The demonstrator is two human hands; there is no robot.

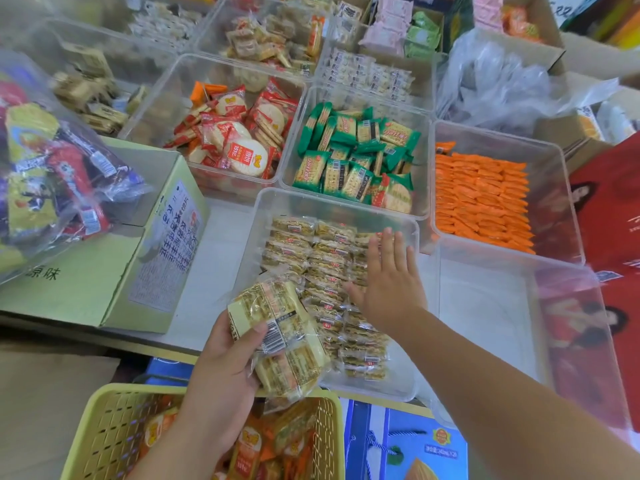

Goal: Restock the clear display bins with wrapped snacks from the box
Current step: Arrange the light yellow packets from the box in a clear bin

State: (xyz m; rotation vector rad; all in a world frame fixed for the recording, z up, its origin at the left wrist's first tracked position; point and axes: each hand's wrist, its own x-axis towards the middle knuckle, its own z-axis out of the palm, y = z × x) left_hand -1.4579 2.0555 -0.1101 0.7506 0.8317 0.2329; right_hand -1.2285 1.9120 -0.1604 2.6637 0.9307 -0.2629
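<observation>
Grips in the left hand a stack of pale wrapped snacks, with fingers curled beneath it and the thumb pressed across the top wrapper. Holds that stack just at the near-left corner of the nearest clear bin, above the near edge of the surface.

Holds the right hand flat over the middle of that bin, with fingers straight and slightly spread, grasping nothing. Cannot tell whether the palm touches the packets below.

Inside the same bin, rows of wrapped snacks of the same pale sort, packed along its left and middle parts.

Behind it, toward the far edge of the surface:
- green-wrapped crackers in a clear bin
- left of those, red-wrapped round crackers in a clear bin
- right of them, orange packets laid in neat rows in a clear bin

Just right of the nearest bin, touching or nearly so, another clear bin.

At the left edge of the surface, a pale green cardboard box with a clear bag of mixed snacks lying on top.

Below the near edge, a yellow basket with orange-wrapped packets inside.
</observation>
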